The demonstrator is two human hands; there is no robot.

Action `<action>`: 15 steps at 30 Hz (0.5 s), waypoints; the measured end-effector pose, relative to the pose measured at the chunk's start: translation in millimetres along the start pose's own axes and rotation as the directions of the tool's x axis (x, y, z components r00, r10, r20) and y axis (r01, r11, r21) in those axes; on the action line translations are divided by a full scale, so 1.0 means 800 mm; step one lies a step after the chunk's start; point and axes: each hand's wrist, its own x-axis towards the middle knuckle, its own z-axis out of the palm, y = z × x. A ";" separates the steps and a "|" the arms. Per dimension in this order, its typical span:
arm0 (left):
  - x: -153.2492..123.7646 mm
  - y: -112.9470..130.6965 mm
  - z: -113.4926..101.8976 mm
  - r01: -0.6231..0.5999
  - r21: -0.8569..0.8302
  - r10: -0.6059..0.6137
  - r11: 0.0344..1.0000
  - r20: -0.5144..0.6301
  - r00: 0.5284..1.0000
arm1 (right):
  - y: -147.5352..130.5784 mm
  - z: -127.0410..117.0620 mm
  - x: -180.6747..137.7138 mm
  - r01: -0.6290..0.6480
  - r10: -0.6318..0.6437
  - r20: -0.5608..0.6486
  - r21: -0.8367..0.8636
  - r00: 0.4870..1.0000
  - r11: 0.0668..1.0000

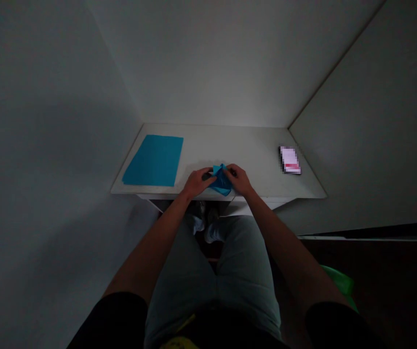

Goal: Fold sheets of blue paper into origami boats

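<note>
Blue paper [221, 180], near table [245, 145] edge, gripped by left hand [197, 182] and right hand [240, 179] fingers

**deskwatcher:** ok so what else is on that white table [237, 145]?

**foldnerd:** a flat blue sheet [153, 160] lying at the left end, and a phone [290, 160] well apart at the right end, screen lit but blurred. Plain white walls [212, 58] close it in. Something bright green [343, 281] sits low on the right by the dark floor, can't tell what.
</note>
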 end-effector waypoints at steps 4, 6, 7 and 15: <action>0.005 -0.002 0.003 0.034 -0.040 -0.034 0.999 -0.016 0.999 | -0.001 -0.006 0.000 -0.022 0.046 -0.144 0.164 0.988 0.986; 0.007 -0.002 0.005 0.049 -0.033 -0.050 0.998 -0.037 0.998 | 0.001 -0.007 0.001 -0.031 0.078 -0.213 0.217 0.974 0.976; 0.007 -0.002 0.005 0.061 -0.026 -0.063 0.998 -0.062 0.996 | 0.002 -0.007 0.002 -0.043 0.100 -0.235 0.236 0.967 0.971; 0.011 0.002 -0.002 0.106 -0.149 -0.137 0.983 -0.216 0.967 | 0.023 -0.011 0.004 -0.131 0.219 -0.376 0.246 0.900 0.960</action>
